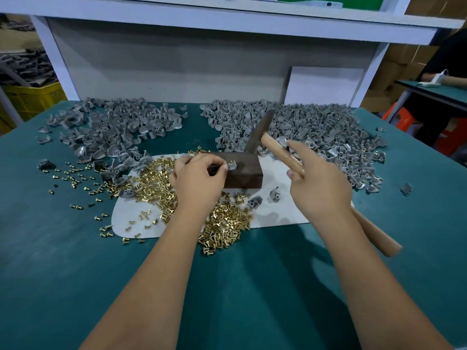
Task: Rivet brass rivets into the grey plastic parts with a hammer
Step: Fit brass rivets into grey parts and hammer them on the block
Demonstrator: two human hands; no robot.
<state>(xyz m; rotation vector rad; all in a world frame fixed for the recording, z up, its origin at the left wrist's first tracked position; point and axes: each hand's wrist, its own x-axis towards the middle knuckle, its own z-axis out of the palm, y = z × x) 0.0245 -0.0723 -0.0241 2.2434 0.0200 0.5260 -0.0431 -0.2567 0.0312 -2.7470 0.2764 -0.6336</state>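
Pinching a grey plastic part (pixel 232 164) with its brass rivet (pixel 230 162) on the dark block (pixel 243 173).
Left hand (pixel 199 178) fingertips clamp the part; right hand (pixel 319 183) grips the raised hammer (pixel 280 150).

I see a grey plastic part (pixel 232 165) with a brass rivet (pixel 230 162) standing in it on the dark block; the wooden-handled hammer (pixel 283 157) tilts, head toward 11 o'clock. Loose rivets (pixel 222 231) heap at 6 o'clock.

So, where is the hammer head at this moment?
In the head view the hammer head is raised right of centre, above the dark block, in front of the right pile of grey parts.
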